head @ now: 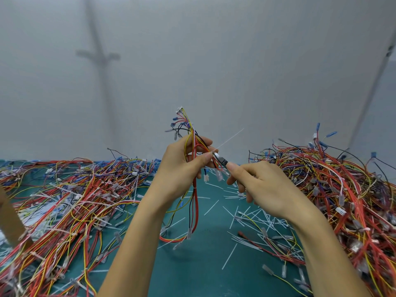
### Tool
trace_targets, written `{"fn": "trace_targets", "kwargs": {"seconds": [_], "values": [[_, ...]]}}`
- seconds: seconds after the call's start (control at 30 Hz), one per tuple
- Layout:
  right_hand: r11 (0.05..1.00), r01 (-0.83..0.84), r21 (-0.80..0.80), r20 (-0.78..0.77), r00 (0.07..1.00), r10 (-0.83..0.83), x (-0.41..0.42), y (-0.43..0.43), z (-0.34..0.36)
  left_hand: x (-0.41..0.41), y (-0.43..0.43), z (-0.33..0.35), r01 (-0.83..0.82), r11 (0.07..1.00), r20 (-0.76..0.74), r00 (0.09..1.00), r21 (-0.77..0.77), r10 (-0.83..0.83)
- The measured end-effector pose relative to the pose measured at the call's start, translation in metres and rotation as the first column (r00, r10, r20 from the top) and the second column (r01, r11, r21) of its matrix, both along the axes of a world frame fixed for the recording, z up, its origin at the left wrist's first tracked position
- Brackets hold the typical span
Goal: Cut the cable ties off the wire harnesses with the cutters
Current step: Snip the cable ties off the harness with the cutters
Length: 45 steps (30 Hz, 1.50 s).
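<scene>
Wire harness (194, 146), a bundle of red, yellow and black leads with white and blue connectors, stands upright above the green mat (192, 264). Our left hand (182, 166) grips it. Our right hand (263, 185) clasps the cutters (220, 160), tip at its white cable tie (230, 139).

Even soft light; curved edges

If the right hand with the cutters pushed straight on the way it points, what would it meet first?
Likely the cable tie on the wire harness held by the left hand; the cutters in the right hand point right at it, though depth is unclear.
</scene>
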State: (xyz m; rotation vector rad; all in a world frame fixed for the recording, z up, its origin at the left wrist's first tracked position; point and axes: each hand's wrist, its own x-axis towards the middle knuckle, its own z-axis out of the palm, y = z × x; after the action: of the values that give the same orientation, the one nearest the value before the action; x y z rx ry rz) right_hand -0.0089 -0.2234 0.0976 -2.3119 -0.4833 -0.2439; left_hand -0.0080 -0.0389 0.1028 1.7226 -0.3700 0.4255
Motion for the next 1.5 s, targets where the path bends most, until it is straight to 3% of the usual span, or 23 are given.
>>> {"fn": "trace_targets", "kwargs": {"seconds": [1.5], "values": [[0.996, 0.016, -0.092, 0.069, 0.998, -0.009, 0.002, 0.0015, -0.0029, 0.0048, 0.003, -0.0036, -0.001, 0.999, -0.001, 1.0, 0.043, 0.001]]}}
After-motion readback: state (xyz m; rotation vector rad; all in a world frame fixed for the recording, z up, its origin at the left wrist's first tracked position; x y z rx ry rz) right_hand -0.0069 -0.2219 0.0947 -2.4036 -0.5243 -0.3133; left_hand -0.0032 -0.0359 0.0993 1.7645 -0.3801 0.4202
